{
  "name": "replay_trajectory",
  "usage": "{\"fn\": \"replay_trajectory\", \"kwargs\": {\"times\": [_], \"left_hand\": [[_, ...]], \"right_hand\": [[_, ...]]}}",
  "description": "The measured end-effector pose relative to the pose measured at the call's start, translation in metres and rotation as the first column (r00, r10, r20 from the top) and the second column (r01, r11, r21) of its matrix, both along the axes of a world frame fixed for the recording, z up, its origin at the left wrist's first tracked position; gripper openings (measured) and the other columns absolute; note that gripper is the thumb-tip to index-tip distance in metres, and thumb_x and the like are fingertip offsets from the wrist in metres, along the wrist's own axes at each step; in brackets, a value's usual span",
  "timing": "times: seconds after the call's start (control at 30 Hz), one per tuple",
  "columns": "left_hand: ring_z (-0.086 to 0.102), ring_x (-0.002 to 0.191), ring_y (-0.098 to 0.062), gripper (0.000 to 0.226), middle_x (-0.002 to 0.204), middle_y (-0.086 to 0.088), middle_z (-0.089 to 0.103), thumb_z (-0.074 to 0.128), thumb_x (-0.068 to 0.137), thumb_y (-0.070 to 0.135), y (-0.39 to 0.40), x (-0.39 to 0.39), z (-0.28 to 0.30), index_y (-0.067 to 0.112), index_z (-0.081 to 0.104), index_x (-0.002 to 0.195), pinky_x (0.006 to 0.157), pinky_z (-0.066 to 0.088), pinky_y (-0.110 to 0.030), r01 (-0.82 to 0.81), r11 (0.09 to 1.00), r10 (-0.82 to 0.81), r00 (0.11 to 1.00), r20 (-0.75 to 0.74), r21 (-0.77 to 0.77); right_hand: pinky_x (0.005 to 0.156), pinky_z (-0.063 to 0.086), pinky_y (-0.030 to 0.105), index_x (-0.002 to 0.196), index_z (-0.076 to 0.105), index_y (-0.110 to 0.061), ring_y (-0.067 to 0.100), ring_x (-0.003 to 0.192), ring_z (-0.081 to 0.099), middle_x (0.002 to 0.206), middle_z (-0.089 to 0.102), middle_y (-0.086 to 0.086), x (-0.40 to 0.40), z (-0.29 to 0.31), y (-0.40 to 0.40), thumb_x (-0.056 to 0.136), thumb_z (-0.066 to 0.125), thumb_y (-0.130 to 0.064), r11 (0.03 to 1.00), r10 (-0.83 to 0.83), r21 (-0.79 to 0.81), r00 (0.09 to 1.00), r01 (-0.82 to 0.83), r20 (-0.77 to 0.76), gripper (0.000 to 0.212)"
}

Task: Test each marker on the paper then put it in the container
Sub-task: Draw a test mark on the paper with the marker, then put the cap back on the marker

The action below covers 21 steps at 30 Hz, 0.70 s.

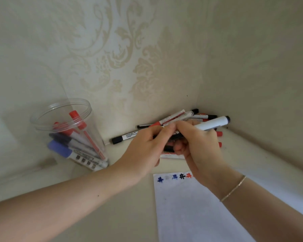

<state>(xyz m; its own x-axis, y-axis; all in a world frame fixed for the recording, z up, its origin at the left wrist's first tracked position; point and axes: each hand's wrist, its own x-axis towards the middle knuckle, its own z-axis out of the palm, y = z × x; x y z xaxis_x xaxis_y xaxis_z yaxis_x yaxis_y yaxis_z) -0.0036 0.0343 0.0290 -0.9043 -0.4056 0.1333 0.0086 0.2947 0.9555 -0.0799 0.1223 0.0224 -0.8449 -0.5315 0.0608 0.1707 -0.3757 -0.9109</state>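
Observation:
My right hand (198, 145) grips a white marker (213, 124) with a dark end that points up and to the right. My left hand (147, 145) meets it at the marker's near end, fingers curled around that end; the cap is hidden by the fingers. Behind both hands lies a pile of markers (173, 119) in the corner, black and red caps showing. A clear plastic container (68, 130) stands at the left with several markers in it. The white paper (191, 206) lies below my hands and has several small test marks (175, 177) along its top edge.
Two patterned cream walls meet in a corner behind the pile. A black-capped marker (126, 137) lies apart from the pile, toward the container. The beige tabletop (126, 206) runs between container and paper. A thin bracelet (233, 189) circles my right wrist.

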Motion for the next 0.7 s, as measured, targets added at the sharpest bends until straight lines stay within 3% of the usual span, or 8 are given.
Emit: {"fn": "replay_trajectory", "kwargs": {"times": [0.13, 0.3, 0.37, 0.47, 0.53, 0.6, 0.63, 0.7], "left_hand": [[0.026, 0.038, -0.009, 0.051, 0.045, 0.004, 0.03, 0.043, 0.099, 0.033, 0.0, -0.003, 0.016, 0.016, 0.049, 0.051, 0.04, 0.024, -0.017, -0.089, 0.992, 0.096, 0.992, -0.086, 0.087], [0.043, 0.041, -0.01, 0.034, 0.048, 0.003, 0.048, 0.048, 0.098, 0.029, -0.033, 0.007, 0.071, 0.013, 0.049, 0.069, 0.043, 0.037, -0.024, -0.202, 0.964, 0.157, 0.958, -0.24, -0.175], [0.056, 0.045, -0.012, 0.025, 0.05, 0.002, 0.06, 0.056, 0.095, 0.029, -0.054, 0.016, 0.101, 0.015, 0.05, 0.075, 0.044, 0.044, -0.024, -0.324, 0.888, 0.207, 0.916, -0.344, -0.326], [0.061, 0.047, -0.011, 0.025, 0.055, 0.003, 0.063, 0.063, 0.089, 0.036, -0.089, 0.041, 0.137, 0.021, 0.049, 0.075, 0.045, 0.046, -0.024, -0.558, 0.684, 0.318, 0.808, -0.497, -0.47], [0.058, 0.053, -0.017, 0.023, 0.06, 0.002, 0.059, 0.059, 0.091, 0.038, -0.109, 0.059, 0.15, 0.02, 0.051, 0.079, 0.053, 0.046, -0.031, -0.636, 0.484, 0.386, 0.772, -0.505, -0.601], [0.051, 0.059, -0.021, 0.023, 0.064, -0.001, 0.053, 0.053, 0.094, 0.036, -0.12, 0.072, 0.152, 0.015, 0.052, 0.084, 0.056, 0.038, -0.035, -0.605, 0.292, 0.448, 0.771, -0.453, -0.741], [0.049, 0.059, -0.019, 0.024, 0.063, 0.0, 0.052, 0.051, 0.095, 0.035, -0.121, 0.075, 0.151, 0.013, 0.052, 0.084, 0.055, 0.035, -0.035, -0.569, 0.238, 0.475, 0.775, -0.417, -0.787], [0.048, 0.06, -0.022, 0.025, 0.063, -0.001, 0.051, 0.049, 0.095, 0.034, -0.12, 0.078, 0.147, 0.012, 0.051, 0.082, 0.055, 0.034, -0.035, -0.489, 0.2, 0.519, 0.788, -0.331, -0.849]], "right_hand": [[0.036, 0.033, 0.018, 0.054, 0.042, -0.012, 0.013, 0.032, 0.037, 0.038, 0.042, 0.002, 0.009, 0.028, -0.01, 0.081, 0.055, 0.006, 0.996, -0.084, -0.002, 0.989, 0.084, -0.121, 0.035], [0.044, 0.042, 0.024, 0.079, 0.054, -0.007, 0.012, 0.043, 0.047, 0.054, 0.052, 0.003, 0.009, 0.071, -0.034, 0.087, 0.065, -0.011, 0.979, 0.159, -0.114, 0.982, -0.17, -0.102, 0.014], [0.046, 0.046, 0.019, 0.086, 0.057, -0.007, 0.009, 0.046, 0.051, 0.061, 0.053, 0.003, 0.008, 0.086, -0.048, 0.087, 0.069, -0.024, 0.935, 0.302, -0.19, 0.953, -0.299, -0.015, 0.021], [0.046, 0.049, 0.023, 0.088, 0.054, -0.006, 0.016, 0.048, 0.055, 0.065, 0.055, 0.008, 0.004, 0.098, -0.065, 0.084, 0.066, -0.046, 0.894, 0.429, -0.215, 0.892, -0.394, 0.147, 0.042], [0.047, 0.052, 0.027, 0.089, 0.056, -0.005, 0.02, 0.05, 0.057, 0.07, 0.058, 0.011, -0.003, 0.087, -0.081, 0.087, 0.063, -0.042, 0.92, 0.387, 0.053, 0.921, -0.389, 0.051, 0.038], [0.056, 0.056, 0.032, 0.09, 0.057, -0.008, 0.021, 0.06, 0.06, 0.08, 0.062, 0.011, -0.014, 0.056, -0.1, 0.089, 0.064, -0.021, 0.847, 0.355, 0.502, 0.89, -0.177, -0.286, 0.015], [0.064, 0.055, 0.033, 0.092, 0.058, -0.011, 0.022, 0.07, 0.061, 0.088, 0.064, 0.01, -0.019, 0.039, -0.108, 0.088, 0.06, -0.013, 0.752, 0.397, 0.659, 0.794, 0.006, -0.46, 0.006], [0.08, 0.049, 0.03, 0.107, 0.058, -0.015, 0.024, 0.096, 0.059, 0.112, 0.061, 0.008, -0.031, 0.005, -0.124, 0.086, 0.052, -0.006, 0.556, 0.592, 0.788, 0.54, 0.264, -0.598, 0.024]]}}
